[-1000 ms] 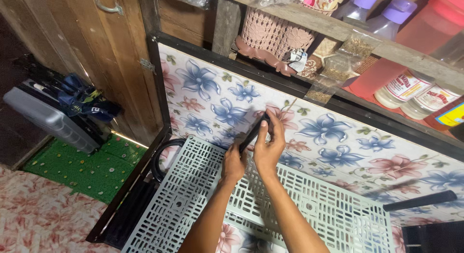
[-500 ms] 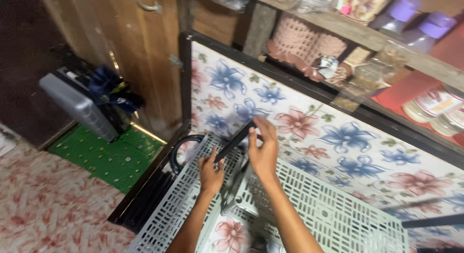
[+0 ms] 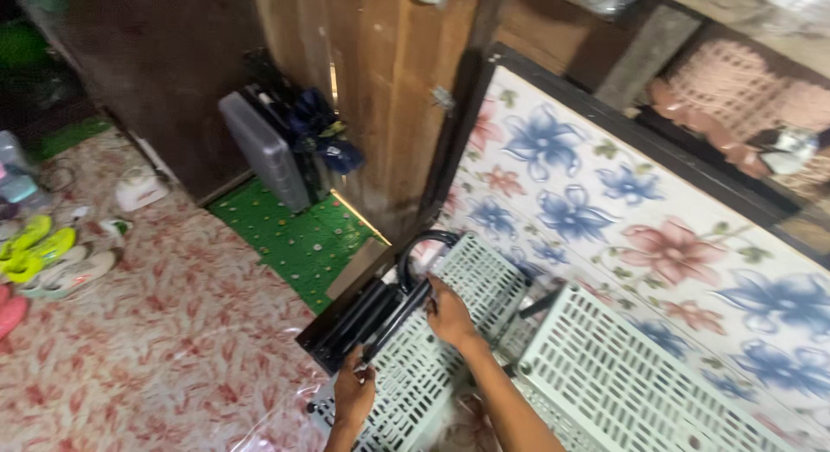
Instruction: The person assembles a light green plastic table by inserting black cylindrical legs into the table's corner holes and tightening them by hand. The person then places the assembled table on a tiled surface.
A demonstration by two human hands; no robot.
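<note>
Two hands grip one black bar [image 3: 393, 321] that slants across the near corner of a white lattice panel [image 3: 467, 331]. The right hand [image 3: 450, 312] is curled around the upper end of the bar, just beside a black curved tube [image 3: 424, 249] that arches over the panel's far corner; its fingers wrap over the bar from above, so the bar passes under the knuckles and out toward the lower left. The left hand [image 3: 354, 391] clasps the lower end, fingers folded tight around it, the bar's tip hidden inside the fist. The bar lies on top of the panel's edge, touching a black frame [image 3: 346, 318] that runs along the panel's left side. A second white lattice panel [image 3: 640, 374] lies just right of the first, beyond the right forearm. Behind both panels spreads a floral sheet [image 3: 622, 219] with blue and pink blossoms. Left of the first panel, past the black frame, is a green mat [image 3: 285, 236], and on its far side a grey case [image 3: 264, 149] leans against a wooden door [image 3: 372, 89]. Well left of the panel, light shoes [image 3: 52, 257] sit on a red patterned floor [image 3: 147, 331].
</note>
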